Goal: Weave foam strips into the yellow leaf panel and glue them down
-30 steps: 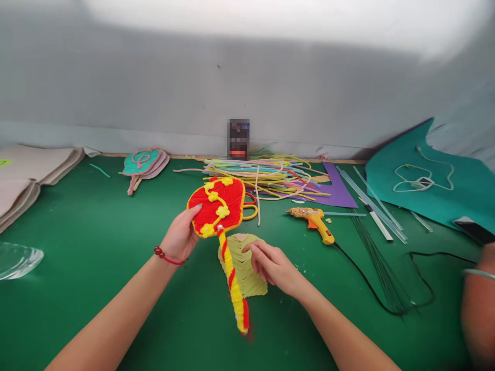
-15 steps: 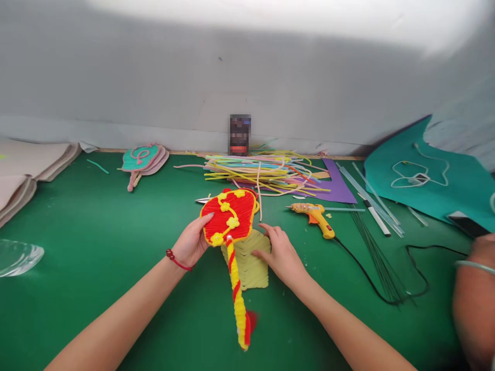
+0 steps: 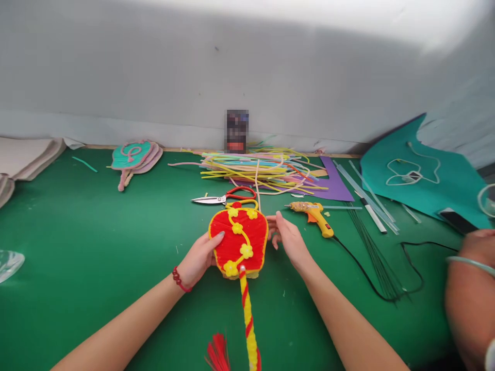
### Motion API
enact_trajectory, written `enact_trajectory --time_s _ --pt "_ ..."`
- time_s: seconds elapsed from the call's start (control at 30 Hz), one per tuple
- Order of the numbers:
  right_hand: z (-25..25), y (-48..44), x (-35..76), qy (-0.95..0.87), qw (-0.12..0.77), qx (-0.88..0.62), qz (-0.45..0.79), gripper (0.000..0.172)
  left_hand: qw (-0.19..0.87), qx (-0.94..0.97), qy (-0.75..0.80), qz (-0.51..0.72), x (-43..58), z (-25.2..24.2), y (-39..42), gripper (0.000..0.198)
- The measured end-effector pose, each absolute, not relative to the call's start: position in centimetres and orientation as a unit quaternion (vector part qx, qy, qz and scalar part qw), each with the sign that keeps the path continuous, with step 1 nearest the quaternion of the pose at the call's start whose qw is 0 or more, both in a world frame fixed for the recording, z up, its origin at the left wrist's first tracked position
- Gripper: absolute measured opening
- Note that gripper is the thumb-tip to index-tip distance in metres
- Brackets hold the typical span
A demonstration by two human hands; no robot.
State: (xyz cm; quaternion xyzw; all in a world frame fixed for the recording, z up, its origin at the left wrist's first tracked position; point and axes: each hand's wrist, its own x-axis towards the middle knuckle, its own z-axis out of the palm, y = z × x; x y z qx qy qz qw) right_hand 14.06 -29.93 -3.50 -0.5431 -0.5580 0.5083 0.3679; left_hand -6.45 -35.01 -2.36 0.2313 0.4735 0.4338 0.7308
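Observation:
A red hand fan point(image 3: 226, 234) edged in yellow, with yellow flowers along a curling stem, lies face up before me. My left hand point(image 3: 199, 257) is closed on its left edge, thumb on top. From its base a yellow handle point(image 3: 247, 314) wound with red runs toward me, beside a red tassel point(image 3: 218, 350). A sliver of a pale yellow-green panel point(image 3: 253, 275) shows under the fan's lower edge; the rest of it is hidden. Beside the fan's right edge, my right hand point(image 3: 288, 239) is open, fingers loosely bent and apart.
Scissors point(image 3: 211, 199) lie just beyond the fan. A glue gun point(image 3: 315, 216) with a black cord sits to the right, near thin wires point(image 3: 373, 252). Fuzzy craft stems point(image 3: 255, 172) are heaped at the back. Another person's arm point(image 3: 469, 299) is at far right.
The fan has moved right and toward me, now covering most of the pale panel. The scissors show fully. My right hand has left the panel and sits beside the fan's edge.

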Motion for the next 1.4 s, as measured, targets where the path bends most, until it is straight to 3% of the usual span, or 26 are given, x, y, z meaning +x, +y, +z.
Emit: enact_trajectory --time_s 0.13,0.33,0.6,0.8,1.07,1.2,1.4 --pt "-3.7 -30.1 14.4 -0.525 0.35 -0.517 0.578 0.049 0.672 0.335 0.544 0.374 -6.3 -2.8 -35.1 0.039" --pt "-4.3 -30.5 14.4 -0.529 0.311 -0.54 0.576 0.046 0.453 0.526 0.624 0.358 -7.7 -3.5 -34.4 0.036" --pt "-4.7 -30.6 14.0 -0.648 0.299 -0.579 0.394 0.033 0.269 0.638 0.667 0.275 -8.1 -4.1 -34.3 0.029" --pt "-5.3 -30.7 13.9 -0.702 0.267 -0.585 0.307 0.028 0.275 0.639 0.663 0.279 -8.5 -5.0 -34.0 0.036" --pt "-5.4 -30.7 13.8 -0.679 0.267 -0.597 0.333 0.029 0.28 0.647 0.654 0.275 -8.5 -4.9 -34.0 0.032" --pt "-5.6 -30.6 13.8 -0.645 0.31 -0.581 0.387 0.029 0.282 0.633 0.654 0.304 -8.3 -4.6 -34.4 0.032" --pt "-4.9 -30.0 13.9 -0.519 0.344 -0.535 0.571 0.038 0.297 0.608 0.645 0.355 -8.2 -4.2 -34.4 0.033"
